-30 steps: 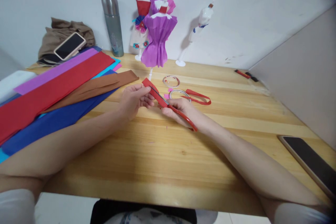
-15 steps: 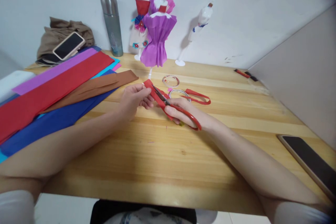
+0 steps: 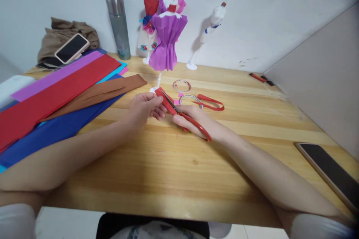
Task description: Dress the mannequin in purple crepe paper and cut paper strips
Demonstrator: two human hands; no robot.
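Observation:
Between the thumb and fingers of my left hand (image 3: 147, 107) is the upper end of a folded red paper strip (image 3: 170, 108). My right hand (image 3: 195, 117) is wrapped round the red handles of a pair of scissors (image 3: 195, 122). The scissors' blades point up and left and lie along the red strip, close to my left fingertips. Part of the strip hangs below the blades, beside my right fingers. Just behind my right hand are a white tape roll (image 3: 183, 101) and a looped red strip (image 3: 214, 103).
Coloured paper sheets (image 3: 64, 89) cover the table's left side, with a phone (image 3: 72, 48) on brown cloth behind. A bottle (image 3: 120, 30), small dressed mannequins (image 3: 167, 39) and another tape roll (image 3: 181, 86) stand or lie at the back. Another phone (image 3: 328, 170) lies right.
The scissors' blades have come closer together along the red strip, and the handles have drawn nearer each other. My left hand still holds the strip's end.

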